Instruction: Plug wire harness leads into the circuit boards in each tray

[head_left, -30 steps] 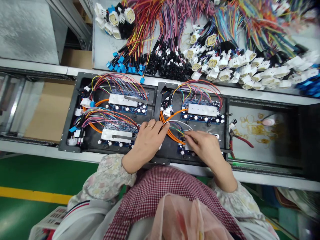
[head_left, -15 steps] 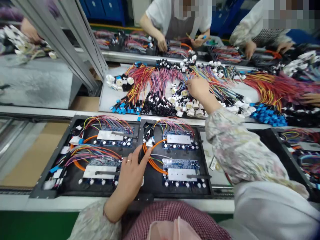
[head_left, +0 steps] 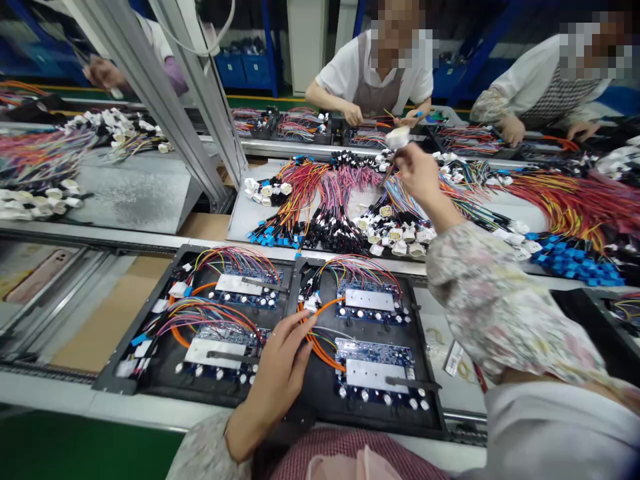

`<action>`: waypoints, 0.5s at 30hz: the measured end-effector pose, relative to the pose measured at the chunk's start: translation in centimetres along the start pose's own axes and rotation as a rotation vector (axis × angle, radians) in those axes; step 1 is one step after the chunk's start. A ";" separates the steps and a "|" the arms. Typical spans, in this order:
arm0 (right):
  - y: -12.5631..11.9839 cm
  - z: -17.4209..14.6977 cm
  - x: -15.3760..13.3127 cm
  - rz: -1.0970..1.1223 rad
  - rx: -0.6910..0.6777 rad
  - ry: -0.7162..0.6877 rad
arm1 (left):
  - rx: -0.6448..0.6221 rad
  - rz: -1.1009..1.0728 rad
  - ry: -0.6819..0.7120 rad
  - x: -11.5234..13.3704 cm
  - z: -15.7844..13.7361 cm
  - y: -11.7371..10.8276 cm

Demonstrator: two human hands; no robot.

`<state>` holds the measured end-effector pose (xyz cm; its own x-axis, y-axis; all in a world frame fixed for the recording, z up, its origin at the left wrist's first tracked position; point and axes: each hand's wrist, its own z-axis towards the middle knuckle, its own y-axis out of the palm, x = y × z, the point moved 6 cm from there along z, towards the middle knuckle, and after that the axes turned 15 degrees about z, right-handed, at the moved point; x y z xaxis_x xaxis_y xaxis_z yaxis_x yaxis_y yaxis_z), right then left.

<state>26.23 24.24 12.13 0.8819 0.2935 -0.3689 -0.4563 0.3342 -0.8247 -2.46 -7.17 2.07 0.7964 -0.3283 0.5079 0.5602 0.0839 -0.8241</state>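
Observation:
My right hand (head_left: 417, 172) is raised over the wire piles, its fingers closed on a wire harness with a white connector (head_left: 399, 138) at its upper end. Below it spread bundled coloured wires (head_left: 393, 193) with white plugs (head_left: 400, 247). My left hand (head_left: 280, 363) rests over the divider of a black tray (head_left: 320, 403), fingers stretched out beside orange cables (head_left: 325, 355) and a small white connector (head_left: 312, 303). In the tray's right half lie two blue circuit boards with metal plates (head_left: 370, 300); in the left half are two more (head_left: 215, 353), with coloured wires attached.
Blue connectors (head_left: 575, 257) lie with red and yellow wires at right. A metal post (head_left: 195, 113) rises at left. Across the line, co-workers (head_left: 375, 80) handle wires in other trays. A phone (head_left: 40, 275) lies lower left, and a white label strip (head_left: 454, 359) right of the tray.
My right hand has lifted from the wire pile with a white-connector harness in its fingers. My left hand stays at the tray's divider. The view has shifted, showing more at left.

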 end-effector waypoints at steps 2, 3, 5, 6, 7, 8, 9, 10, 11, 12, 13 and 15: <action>-3.8 -3.3 -3.9 0.101 0.034 -0.185 | -0.013 -0.311 -0.083 0.7 1.0 -0.4; -5.7 -5.7 -6.2 0.080 0.038 -0.294 | -0.010 -0.474 -0.127 1.0 1.5 -0.5; -8.5 -11.5 -10.8 -0.008 -0.004 -0.495 | -0.015 -0.823 -0.190 2.0 2.4 -0.5; -9.5 -14.9 -13.1 -0.022 -0.043 -0.642 | -0.037 -0.978 -0.198 2.7 2.8 -0.3; -10.1 -18.0 -14.7 -0.010 -0.099 -0.710 | -0.064 -1.091 -0.204 3.4 3.0 0.0; -10.2 -20.9 -15.7 0.022 -0.212 -0.721 | -0.109 -1.169 -0.212 4.2 3.0 0.4; -10.2 -23.3 -16.3 0.050 -0.282 -0.683 | -0.159 -1.222 -0.228 4.8 2.9 1.0; -10.0 -25.3 -16.4 0.076 -0.339 -0.637 | -0.202 -1.259 -0.260 5.4 2.6 1.6; -9.6 -27.1 -16.2 0.098 -0.381 -0.570 | -0.234 -1.280 -0.306 5.7 2.2 2.3; -9.1 -28.6 -15.9 0.130 -0.412 -0.507 | -0.264 -1.284 -0.357 5.8 1.7 3.0; -8.5 -30.0 -15.5 0.176 -0.449 -0.450 | -0.297 -1.267 -0.400 5.7 1.1 3.6; -7.3 -32.3 -14.6 0.306 -0.526 -0.327 | -0.402 -1.182 -0.438 5.3 0.1 4.5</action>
<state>20.54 -11.44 9.63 0.6034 0.5883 -0.5383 -0.4880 -0.2614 -0.8328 4.33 -8.48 1.05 -0.0716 0.3251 0.9430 0.9177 -0.3489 0.1900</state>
